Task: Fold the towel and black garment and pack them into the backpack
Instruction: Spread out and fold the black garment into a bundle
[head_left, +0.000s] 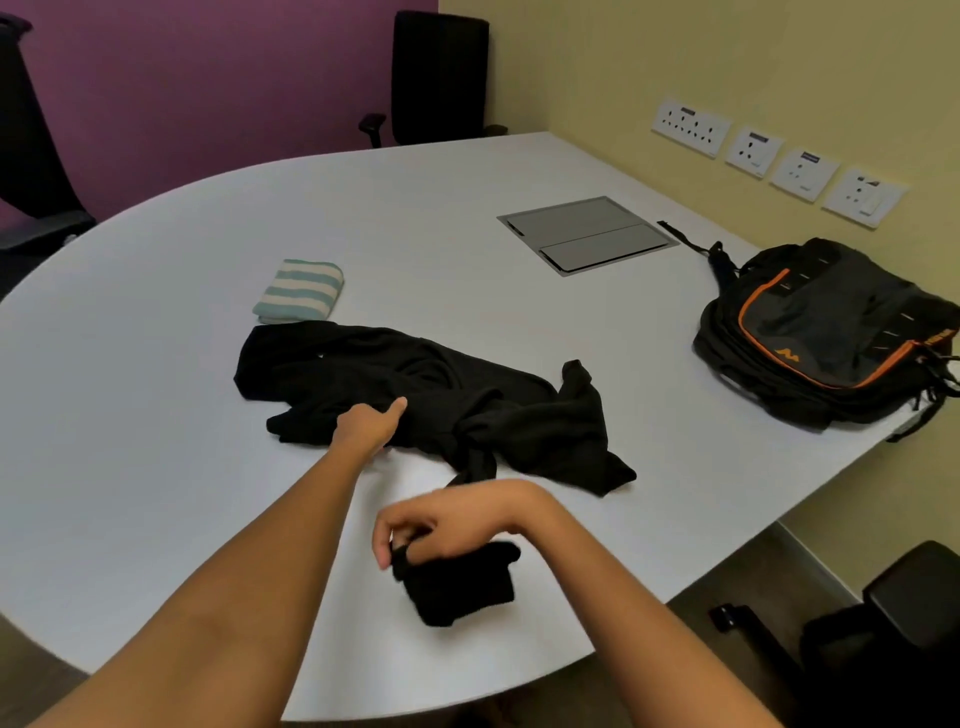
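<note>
Left grip (369, 423) clutches the black garment (467, 395) mid-frame; right grip (441, 525) pinches its bunched end at lower centre.

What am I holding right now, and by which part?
Right hand pinches the black garment by its bunched near end; left hand is on its middle, grip unclear.

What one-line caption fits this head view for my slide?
Left hand on the crumpled black garment, right hand pinching its near end; folded striped towel and backpack lie on the table.
</note>
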